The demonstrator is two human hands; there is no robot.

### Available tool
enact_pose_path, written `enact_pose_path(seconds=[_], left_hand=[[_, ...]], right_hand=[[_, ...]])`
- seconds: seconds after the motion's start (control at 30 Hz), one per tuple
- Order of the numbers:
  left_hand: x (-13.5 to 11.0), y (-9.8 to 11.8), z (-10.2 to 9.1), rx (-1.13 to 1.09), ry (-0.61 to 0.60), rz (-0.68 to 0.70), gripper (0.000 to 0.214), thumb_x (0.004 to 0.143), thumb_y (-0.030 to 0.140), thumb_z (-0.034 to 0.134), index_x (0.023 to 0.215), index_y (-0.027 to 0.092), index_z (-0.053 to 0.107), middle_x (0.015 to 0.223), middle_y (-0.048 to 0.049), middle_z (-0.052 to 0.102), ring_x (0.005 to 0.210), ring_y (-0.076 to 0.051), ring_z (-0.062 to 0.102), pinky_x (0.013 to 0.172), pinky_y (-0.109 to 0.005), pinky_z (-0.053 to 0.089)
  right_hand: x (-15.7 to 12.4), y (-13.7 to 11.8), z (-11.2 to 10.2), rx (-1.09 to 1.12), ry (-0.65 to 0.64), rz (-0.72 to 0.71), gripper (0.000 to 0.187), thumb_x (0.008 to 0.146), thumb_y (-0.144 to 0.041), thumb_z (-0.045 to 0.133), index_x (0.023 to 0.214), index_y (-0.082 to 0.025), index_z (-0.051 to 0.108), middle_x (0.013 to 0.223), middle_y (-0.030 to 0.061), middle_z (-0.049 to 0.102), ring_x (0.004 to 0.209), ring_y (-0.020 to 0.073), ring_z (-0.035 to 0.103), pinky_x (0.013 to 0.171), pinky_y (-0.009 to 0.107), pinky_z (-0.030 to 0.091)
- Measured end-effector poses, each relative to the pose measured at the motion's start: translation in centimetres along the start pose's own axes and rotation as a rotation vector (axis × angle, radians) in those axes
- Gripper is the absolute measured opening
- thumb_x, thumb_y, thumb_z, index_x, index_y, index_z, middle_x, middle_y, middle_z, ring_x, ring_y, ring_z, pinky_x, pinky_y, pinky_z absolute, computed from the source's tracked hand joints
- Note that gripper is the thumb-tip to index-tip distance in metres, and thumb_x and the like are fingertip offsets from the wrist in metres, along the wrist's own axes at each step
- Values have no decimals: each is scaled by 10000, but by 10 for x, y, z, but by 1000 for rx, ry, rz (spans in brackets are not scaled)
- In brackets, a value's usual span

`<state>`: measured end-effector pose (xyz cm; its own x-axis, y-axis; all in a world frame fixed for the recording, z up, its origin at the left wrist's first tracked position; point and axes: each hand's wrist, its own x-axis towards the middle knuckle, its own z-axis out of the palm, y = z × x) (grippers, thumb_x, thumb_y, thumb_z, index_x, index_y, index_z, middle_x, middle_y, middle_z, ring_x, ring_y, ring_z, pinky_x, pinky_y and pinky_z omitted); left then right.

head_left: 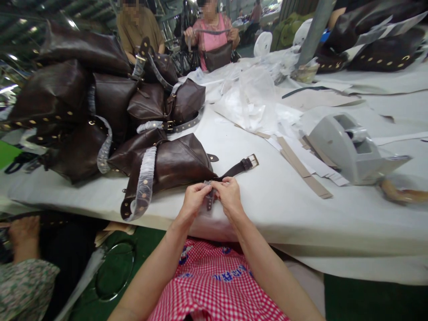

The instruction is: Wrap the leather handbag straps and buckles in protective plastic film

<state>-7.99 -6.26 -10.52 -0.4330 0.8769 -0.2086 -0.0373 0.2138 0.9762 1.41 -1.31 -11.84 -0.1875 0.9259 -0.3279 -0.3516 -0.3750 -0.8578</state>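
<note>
Both my hands meet at the table's front edge, pinching a short dark strap end [209, 203] with holes and clear plastic film about it. My left hand [195, 198] has its fingertips on the left side of the strap, and my right hand [229, 192] grips it from the right. Just beyond lies a dark brown leather bag [180, 158] on its side. A film-wrapped studded strap [146, 183] loops off its left end. Past my right fingers, a buckle strap [239, 167] with a gold-coloured buckle stretches over the white cloth.
Several brown bags [113, 98] are piled at the left. A grey tape dispenser [347, 147] stands right, near cardboard strips [302, 171] and crumpled plastic bags [250, 98]. Two people work across the table; another person's hand [25, 236] shows at lower left.
</note>
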Motion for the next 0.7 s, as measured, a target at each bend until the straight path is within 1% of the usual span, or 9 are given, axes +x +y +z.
enact_pose_path(seconds=[0.07,0.13,0.2,0.27,0.33,0.37,0.43,0.5,0.7], left_hand=[[-1,-1,0,-30,19,-13,371,572,474,792,589,135,641,570,-27,651,518,-126,559,531,-240,438],[-2,-1,-2,-25,31,-29,367,579,467,784,603,142,616,558,-18,640,486,-123,553,493,-233,430],[-2,1,-7,47,21,-32,328,634,450,743,638,149,610,560,-12,637,470,-124,554,472,-229,424],[-2,4,-14,188,-13,3,265,708,409,676,666,155,614,569,-6,637,478,-121,555,474,-219,416],[-3,7,-21,329,-61,68,227,761,366,616,671,158,619,580,-2,640,502,-117,556,489,-208,402],[-3,9,-23,381,-81,97,223,780,352,593,672,159,620,588,-1,643,516,-117,557,497,-205,396],[-4,11,-26,455,-104,143,235,810,342,564,666,162,613,597,3,642,530,-115,552,505,-202,382],[-6,13,-27,498,-101,173,259,834,344,545,659,163,606,596,6,634,525,-110,540,507,-203,371],[-5,12,-26,489,-81,166,288,859,372,533,675,165,612,578,4,617,522,-116,554,525,-209,388]], right_hand=[[-4,-1,-8,-130,-57,-7,371,652,-284,685,881,-240,397,505,-100,552,376,124,492,378,218,350],[-10,-7,-19,-387,-63,-143,247,742,-311,649,859,-227,448,578,-47,615,441,152,565,444,251,419],[-13,-19,-31,-713,-39,-458,119,839,-307,591,824,-210,523,699,21,671,588,189,635,596,316,496],[-10,-38,-39,-1005,-102,-849,110,891,-283,569,840,-197,613,910,93,706,837,245,665,805,407,503],[0,-57,-38,-1213,-301,-1149,111,885,-272,616,939,-205,685,1176,137,660,1127,315,583,993,505,415],[8,-65,-35,-1287,-422,-1238,155,867,-276,655,1004,-225,704,1294,137,603,1241,342,507,1057,545,352],[25,-75,-26,-1377,-632,-1298,272,818,-294,725,1090,-276,716,1441,119,488,1374,384,354,1112,606,255],[43,-75,-17,-1384,-785,-1260,304,788,-296,759,1091,-301,730,1510,102,407,1423,408,258,1112,636,238],[72,-56,-9,-1087,-1045,-1113,149,798,-249,743,941,-212,767,1630,91,143,1466,368,202,1148,553,274]])
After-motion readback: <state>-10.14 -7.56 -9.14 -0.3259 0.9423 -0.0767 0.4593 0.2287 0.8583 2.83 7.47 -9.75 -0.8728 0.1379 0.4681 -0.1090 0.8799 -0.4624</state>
